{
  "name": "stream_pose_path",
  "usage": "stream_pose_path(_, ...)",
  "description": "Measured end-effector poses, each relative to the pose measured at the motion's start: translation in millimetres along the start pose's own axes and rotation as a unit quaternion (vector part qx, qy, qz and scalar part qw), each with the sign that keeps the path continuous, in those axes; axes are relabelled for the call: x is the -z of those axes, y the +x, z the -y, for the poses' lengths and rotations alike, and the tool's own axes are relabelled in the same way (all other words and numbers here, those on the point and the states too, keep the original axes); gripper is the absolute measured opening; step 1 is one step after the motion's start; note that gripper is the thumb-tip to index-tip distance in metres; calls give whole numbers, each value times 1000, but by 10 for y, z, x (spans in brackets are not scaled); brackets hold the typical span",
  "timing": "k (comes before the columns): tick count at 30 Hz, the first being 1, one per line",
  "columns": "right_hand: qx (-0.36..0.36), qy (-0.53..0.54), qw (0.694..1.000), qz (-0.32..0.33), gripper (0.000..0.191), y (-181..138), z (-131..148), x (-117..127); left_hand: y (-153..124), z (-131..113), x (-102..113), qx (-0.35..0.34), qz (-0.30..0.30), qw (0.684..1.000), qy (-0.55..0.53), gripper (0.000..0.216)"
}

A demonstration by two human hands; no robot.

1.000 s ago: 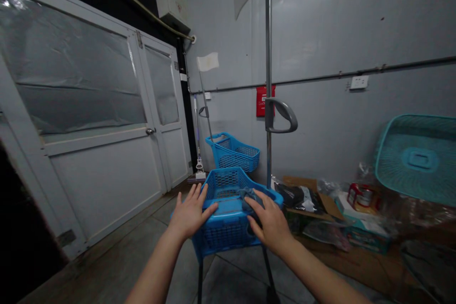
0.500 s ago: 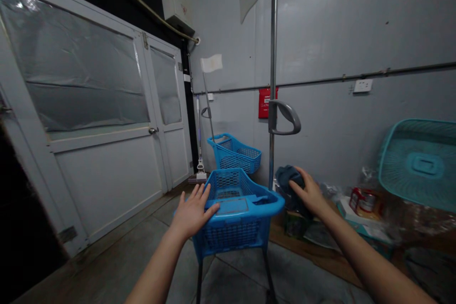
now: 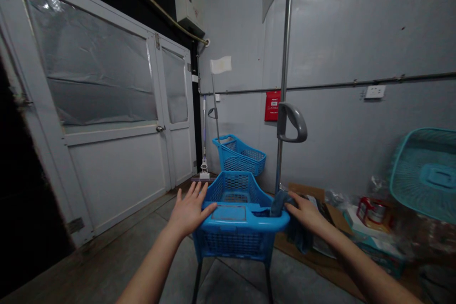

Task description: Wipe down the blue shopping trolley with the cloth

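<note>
A blue plastic shopping cart [image 3: 233, 244] stands in front of me, with a metal pole [image 3: 285, 57] and a grey loop handle [image 3: 302, 128] rising at its right side. My left hand [image 3: 188, 211] rests on the cart's near left corner, its fingers spread. In my right hand [image 3: 306, 211] is a dark blue-grey cloth [image 3: 281, 202], pinched and pressed onto the right end of the near rim. Part of the cloth hangs down outside the basket.
Behind stands a second blue cart [image 3: 242, 154] with a white flag [image 3: 221, 64], beside a mop [image 3: 204, 152]. White double doors [image 3: 117, 161] are at left. Along the right wall lie cardboard [image 3: 309, 192], a red-labelled can [image 3: 374, 213] and a turquoise basket [image 3: 423, 175].
My right hand has lowered the cloth from beside the pole onto the cart's right rim. My left hand stays on the left corner. The view has shifted slightly left.
</note>
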State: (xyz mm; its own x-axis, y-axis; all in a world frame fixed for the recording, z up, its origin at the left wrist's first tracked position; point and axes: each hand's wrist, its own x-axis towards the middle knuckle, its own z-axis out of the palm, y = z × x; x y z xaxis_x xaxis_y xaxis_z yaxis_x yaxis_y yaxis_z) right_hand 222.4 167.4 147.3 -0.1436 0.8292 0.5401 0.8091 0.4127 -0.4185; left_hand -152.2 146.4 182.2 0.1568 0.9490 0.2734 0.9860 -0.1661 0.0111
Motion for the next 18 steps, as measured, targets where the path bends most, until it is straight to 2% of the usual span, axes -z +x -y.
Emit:
stream_pose_path(3, 126, -66, 983, -120, 40, 67, 324, 359, -30, -157, 3, -5, -6, 1000, -10, 79)
stream_pose_path(5, 248, -134, 942, -182, 43, 195, 526, 555, -46, -356, -12, -40, -30, 998, -28, 77)
stream_pose_path(6, 307, -169, 919, -184, 43, 270, 599, 614, -53, -458, -20, -56, -44, 997, -36, 76)
stream_pose_path(8, 396, -220, 880, -143, 40, 397, 658, 640, -63, -617, -28, -80, -59, 994, -46, 77)
stream_pose_path(10, 441, -232, 863, -79, 35, 441, 596, 569, -66, -691, -21, -94, -51, 993, -49, 81)
stream_pose_path(14, 475, -180, 860, 46, 21, 267, 295, 339, -48, -677, 17, -111, -12, 993, -48, 86)
stream_pose_path(16, 468, -175, 863, 77, 19, 174, 166, 261, -32, -672, 30, -116, -2, 992, -50, 84)
stream_pose_path(18, 467, -195, 859, 82, 19, 171, 99, 239, -15, -691, 30, -116, 1, 992, -52, 82)
